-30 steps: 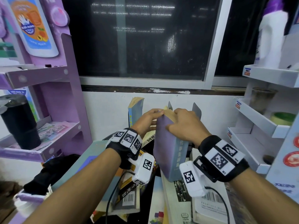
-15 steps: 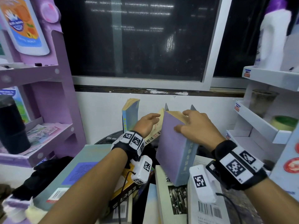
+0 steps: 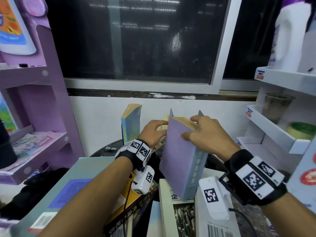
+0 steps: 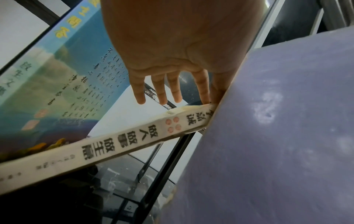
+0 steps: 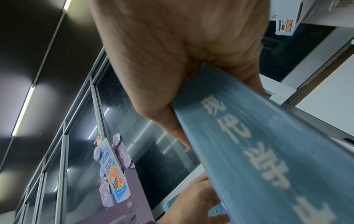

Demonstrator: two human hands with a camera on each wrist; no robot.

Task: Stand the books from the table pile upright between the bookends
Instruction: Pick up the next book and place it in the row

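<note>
My right hand (image 3: 188, 127) grips the top of a purple-covered book (image 3: 177, 154) with a blue-grey spine (image 5: 268, 159), thumb on the cover and fingers over the page edge. The book is tilted, its lower end over the table pile (image 3: 172, 211). Two grey bookend tips (image 3: 171, 112) (image 3: 200, 112) show just behind it. My left hand (image 3: 161, 126) rests with straight fingers (image 4: 203, 91) on the top of a cream book (image 4: 114, 144), which leans against the purple cover. A blue book (image 3: 131, 124) stands upright at the left by the wall.
A large teal book (image 3: 82, 185) and a white book with a barcode (image 3: 217, 226) lie flat in front. A purple shelf unit (image 3: 42, 100) stands on the left and white shelves (image 3: 273, 127) on the right. The window and wall close off the back.
The purple book has sunk a little and swung so that its cover shows more. My right hand slid toward its right top corner. My left hand stays at the cream book.
</note>
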